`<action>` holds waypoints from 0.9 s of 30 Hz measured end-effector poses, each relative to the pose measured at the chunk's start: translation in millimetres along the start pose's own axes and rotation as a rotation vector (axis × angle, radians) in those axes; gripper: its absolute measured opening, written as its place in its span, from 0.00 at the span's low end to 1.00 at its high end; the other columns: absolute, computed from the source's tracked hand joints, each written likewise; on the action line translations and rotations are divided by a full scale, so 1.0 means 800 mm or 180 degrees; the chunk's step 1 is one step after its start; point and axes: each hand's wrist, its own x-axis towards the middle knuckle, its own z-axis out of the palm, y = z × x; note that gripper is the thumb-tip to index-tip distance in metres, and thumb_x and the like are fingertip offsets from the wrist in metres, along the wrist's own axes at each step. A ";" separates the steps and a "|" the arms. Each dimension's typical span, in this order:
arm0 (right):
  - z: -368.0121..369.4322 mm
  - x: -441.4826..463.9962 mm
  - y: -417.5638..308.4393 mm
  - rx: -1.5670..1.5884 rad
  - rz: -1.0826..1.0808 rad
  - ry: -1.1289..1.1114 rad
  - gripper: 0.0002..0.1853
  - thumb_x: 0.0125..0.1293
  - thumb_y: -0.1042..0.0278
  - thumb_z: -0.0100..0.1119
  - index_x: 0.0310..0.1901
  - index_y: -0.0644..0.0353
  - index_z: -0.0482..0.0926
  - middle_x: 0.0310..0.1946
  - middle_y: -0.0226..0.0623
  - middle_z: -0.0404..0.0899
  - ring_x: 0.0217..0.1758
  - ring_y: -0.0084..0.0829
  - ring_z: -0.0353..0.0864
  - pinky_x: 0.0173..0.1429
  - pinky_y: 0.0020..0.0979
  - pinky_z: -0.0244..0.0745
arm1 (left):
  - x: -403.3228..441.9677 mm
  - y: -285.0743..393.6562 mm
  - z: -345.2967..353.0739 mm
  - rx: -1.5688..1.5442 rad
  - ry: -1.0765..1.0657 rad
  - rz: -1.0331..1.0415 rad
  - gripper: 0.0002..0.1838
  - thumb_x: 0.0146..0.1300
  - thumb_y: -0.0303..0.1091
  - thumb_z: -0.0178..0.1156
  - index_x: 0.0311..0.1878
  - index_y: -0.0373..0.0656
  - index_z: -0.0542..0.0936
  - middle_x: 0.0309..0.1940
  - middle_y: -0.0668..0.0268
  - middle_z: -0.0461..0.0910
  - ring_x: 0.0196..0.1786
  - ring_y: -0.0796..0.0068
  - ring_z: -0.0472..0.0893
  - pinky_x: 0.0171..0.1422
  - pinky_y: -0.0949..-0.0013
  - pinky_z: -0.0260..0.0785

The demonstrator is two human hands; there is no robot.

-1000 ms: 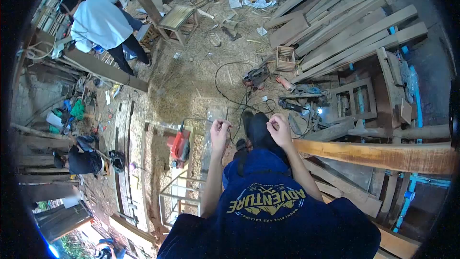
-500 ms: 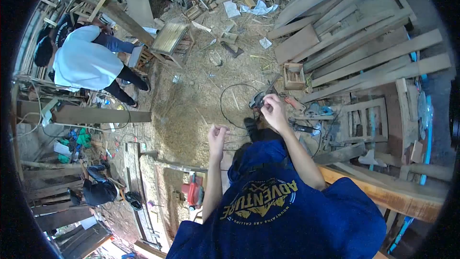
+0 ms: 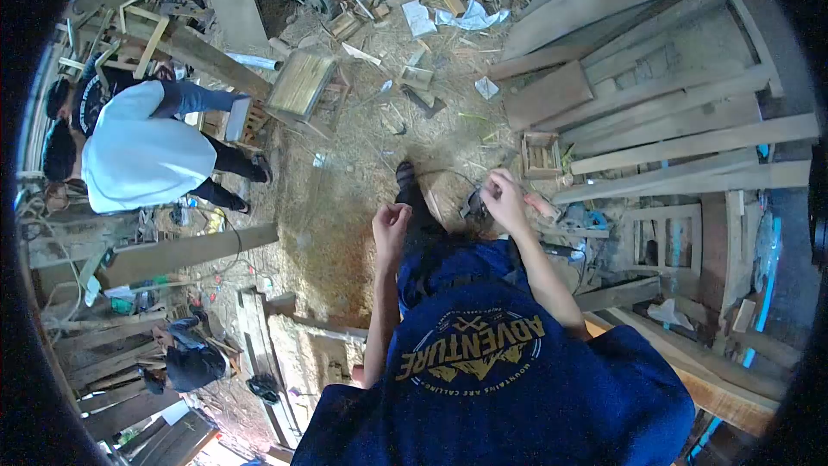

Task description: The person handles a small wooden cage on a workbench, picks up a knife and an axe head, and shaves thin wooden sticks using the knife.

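My left hand (image 3: 392, 226) is held up in front of my body with its fingers curled together. Thumb and fingertips are closed; whatever they might hold is too small to make out. My right hand (image 3: 502, 197), also raised, has its fingers bent in a pinch, and I cannot see anything clearly between them. Just left of the right hand, down on the ground, lies a dark power tool (image 3: 472, 204), partly covered by my hand and clothing. One foot in a dark sandal (image 3: 405, 173) is stretched forward between the hands.
Planks (image 3: 690, 142) lean along the right, by a small wooden crate (image 3: 542, 155). A slatted wooden stool (image 3: 302, 85) stands ahead left. A person in a light top (image 3: 147, 151) bends over at the left; another person (image 3: 194, 358) is lower left. A beam (image 3: 190, 255) juts in.
My foot has come forward between my hands, and the view has shifted. Both hands stay raised with fingers curled. The red machine by my left forearm is now mostly hidden.
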 end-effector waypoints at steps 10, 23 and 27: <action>0.107 0.224 -0.017 -0.0026 0.0248 0.0313 0.08 0.57 0.74 0.64 0.36 0.65 0.75 0.34 0.41 0.73 0.38 0.38 0.78 0.47 0.35 0.73 | 0.275 0.110 -0.030 -0.0115 -0.0429 0.0110 0.08 0.66 0.30 0.67 0.31 0.43 0.78 0.28 0.77 0.77 0.30 0.88 0.70 0.35 0.77 0.62; 0.117 0.391 -0.023 -0.0443 0.0004 0.0245 0.06 0.57 0.79 0.65 0.34 0.65 0.76 0.39 0.41 0.78 0.41 0.42 0.82 0.47 0.35 0.76 | 0.472 0.119 0.000 -0.0136 -0.0710 0.0158 0.09 0.68 0.26 0.65 0.31 0.42 0.76 0.29 0.76 0.77 0.30 0.91 0.68 0.35 0.80 0.62; 0.108 0.456 0.002 -0.0331 0.0387 -0.0274 0.07 0.58 0.79 0.65 0.31 0.65 0.75 0.38 0.41 0.77 0.43 0.38 0.81 0.49 0.33 0.75 | 0.487 0.130 0.032 0.0563 -0.0520 -0.0001 0.10 0.69 0.31 0.64 0.32 0.38 0.77 0.38 0.66 0.83 0.36 0.85 0.75 0.41 0.76 0.69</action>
